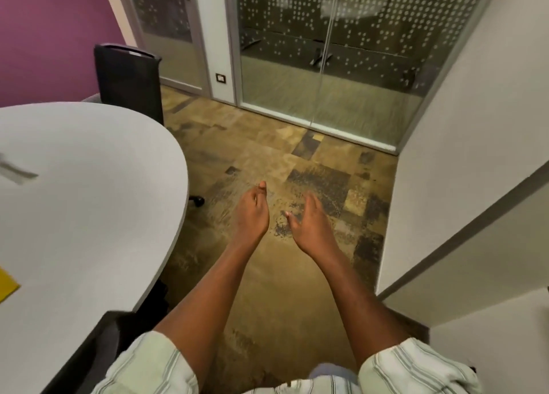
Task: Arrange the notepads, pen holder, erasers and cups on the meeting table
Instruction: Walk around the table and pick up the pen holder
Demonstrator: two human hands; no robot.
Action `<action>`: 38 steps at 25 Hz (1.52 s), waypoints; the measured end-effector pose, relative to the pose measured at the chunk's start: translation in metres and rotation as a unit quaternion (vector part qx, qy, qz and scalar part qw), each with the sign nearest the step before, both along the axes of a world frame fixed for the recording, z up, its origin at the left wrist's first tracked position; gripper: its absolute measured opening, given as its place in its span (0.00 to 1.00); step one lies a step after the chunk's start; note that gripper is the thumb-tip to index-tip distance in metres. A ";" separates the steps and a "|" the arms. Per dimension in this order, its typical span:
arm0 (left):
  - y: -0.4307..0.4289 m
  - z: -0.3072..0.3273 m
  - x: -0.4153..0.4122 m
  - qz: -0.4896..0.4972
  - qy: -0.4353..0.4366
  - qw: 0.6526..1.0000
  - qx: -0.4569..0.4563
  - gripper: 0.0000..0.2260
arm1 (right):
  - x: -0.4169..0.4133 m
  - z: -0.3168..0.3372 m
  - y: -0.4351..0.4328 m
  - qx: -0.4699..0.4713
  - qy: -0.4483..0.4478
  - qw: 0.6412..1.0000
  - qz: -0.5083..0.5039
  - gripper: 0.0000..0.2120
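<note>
Both hands point(252, 212) point(309, 224) empty, fingers loosely curled, over bare floor point(267, 155) right of table point(89, 185) edge.

Matt table point(89, 215); seemingly carpeted floor point(267, 161)

The table point(89, 185) is light grey, with a yellow thing point(7, 286) at its edge. The wall point(44, 37) is purple, the chair point(130, 81) is black, and the floor point(267, 161) has brown and dark patches. The sleeves point(416, 367) are pale green with grey stripes.

Head-worn view, looking forward and down
</note>
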State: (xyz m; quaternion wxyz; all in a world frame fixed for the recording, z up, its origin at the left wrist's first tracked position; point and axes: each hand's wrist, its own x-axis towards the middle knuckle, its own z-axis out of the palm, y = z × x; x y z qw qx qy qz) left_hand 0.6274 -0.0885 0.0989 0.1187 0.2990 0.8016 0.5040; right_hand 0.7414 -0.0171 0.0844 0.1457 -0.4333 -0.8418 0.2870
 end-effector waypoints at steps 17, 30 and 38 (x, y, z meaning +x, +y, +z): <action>0.241 -0.001 -0.233 0.075 0.128 0.983 -0.105 0.33 | -0.244 0.014 0.326 0.056 0.005 0.984 0.169 0.35; 0.453 0.002 -0.506 0.092 0.081 0.991 -0.061 0.40 | -0.526 0.031 0.520 0.091 -0.008 0.976 0.200 0.37; 0.518 0.017 -0.668 0.146 0.020 0.989 0.001 0.39 | -0.694 0.029 0.595 0.050 0.042 0.981 0.181 0.38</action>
